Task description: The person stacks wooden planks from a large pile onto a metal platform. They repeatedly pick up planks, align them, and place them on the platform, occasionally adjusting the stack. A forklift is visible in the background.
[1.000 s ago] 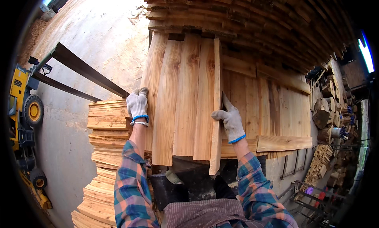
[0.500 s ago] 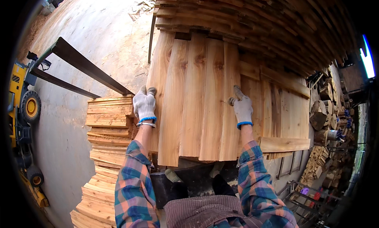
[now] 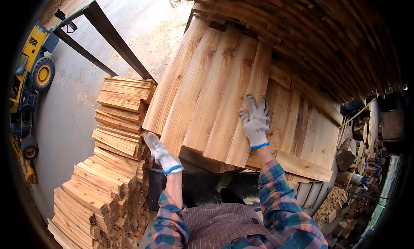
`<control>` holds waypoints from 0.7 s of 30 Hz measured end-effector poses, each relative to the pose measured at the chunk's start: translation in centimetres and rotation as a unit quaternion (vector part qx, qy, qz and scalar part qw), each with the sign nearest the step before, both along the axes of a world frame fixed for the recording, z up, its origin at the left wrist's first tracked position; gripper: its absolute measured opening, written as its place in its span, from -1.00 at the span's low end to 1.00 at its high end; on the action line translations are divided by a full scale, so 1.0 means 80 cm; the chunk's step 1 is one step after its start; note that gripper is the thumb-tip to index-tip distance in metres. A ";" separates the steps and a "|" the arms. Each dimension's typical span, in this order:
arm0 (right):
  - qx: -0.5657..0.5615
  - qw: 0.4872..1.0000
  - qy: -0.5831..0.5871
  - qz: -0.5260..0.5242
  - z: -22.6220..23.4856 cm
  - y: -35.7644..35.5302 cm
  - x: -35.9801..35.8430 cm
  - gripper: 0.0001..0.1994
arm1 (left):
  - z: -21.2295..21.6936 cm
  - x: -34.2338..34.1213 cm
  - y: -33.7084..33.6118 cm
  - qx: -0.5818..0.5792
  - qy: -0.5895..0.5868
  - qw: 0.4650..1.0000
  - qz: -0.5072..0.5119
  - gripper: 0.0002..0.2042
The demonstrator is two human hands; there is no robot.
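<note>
Several long, flat wooden boards (image 3: 200, 87) lie side by side in front of me, running away toward the far stack. My left hand (image 3: 163, 155), in a whitish knit glove with a blue cuff, is at the near end of the leftmost board (image 3: 174, 74). Its fingers are stretched out along that end; whether they touch it I cannot tell. Palm down, my right hand (image 3: 255, 122) wears a matching glove and rests with spread fingers on the rightmost board of this row (image 3: 261, 68). Neither hand grips anything.
Cut planks (image 3: 105, 165) are stacked at my left. A large dark wood stack (image 3: 302, 25) stands at the far right. More boards (image 3: 302, 128) and a crosswise plank (image 3: 304, 166) lie right. Metal forks (image 3: 116, 42) reach in from a yellow loader (image 3: 32, 63); logs (image 3: 345, 158) lie far right.
My left hand has drawn back from the leftmost board's side edge to its near end. My right hand has flattened and spread on the boards. The view has turned, tilting the boards.
</note>
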State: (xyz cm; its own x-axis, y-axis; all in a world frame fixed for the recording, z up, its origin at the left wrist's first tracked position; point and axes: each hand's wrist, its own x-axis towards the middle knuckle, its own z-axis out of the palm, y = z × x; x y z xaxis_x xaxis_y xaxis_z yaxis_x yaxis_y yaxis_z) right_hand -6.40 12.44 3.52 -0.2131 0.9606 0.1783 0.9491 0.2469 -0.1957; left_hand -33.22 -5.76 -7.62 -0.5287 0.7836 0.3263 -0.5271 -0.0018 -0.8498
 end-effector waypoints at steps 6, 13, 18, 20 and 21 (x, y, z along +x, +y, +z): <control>-0.013 0.998 0.057 0.013 -0.014 0.002 0.008 -0.41 | 0.017 0.022 0.080 0.116 -0.215 0.969 0.022 -0.15; -0.007 0.999 0.036 -0.018 -0.024 0.002 0.023 -0.44 | 0.010 0.151 -0.022 -0.027 -0.088 0.995 -0.043 -0.40; -0.005 1.000 0.028 -0.006 -0.011 0.010 0.009 -0.44 | 0.000 0.277 0.044 0.266 -0.432 0.860 0.050 -0.23; -0.010 1.000 0.021 -0.004 -0.014 0.002 0.016 -0.44 | 0.002 0.282 0.056 0.351 -0.469 0.808 0.063 -0.22; -0.009 1.000 0.027 -0.004 -0.015 0.004 0.013 -0.43 | -0.001 0.279 0.051 0.347 -0.467 0.812 0.040 -0.24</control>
State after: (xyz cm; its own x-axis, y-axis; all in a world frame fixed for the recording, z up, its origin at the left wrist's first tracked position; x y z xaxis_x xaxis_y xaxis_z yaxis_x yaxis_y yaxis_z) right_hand -5.39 12.77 2.29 -0.1960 0.9656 0.1711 0.9389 0.2351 -0.2513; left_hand -10.91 -1.69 -7.71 -0.8402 0.5327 0.1014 0.3265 0.6463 -0.6897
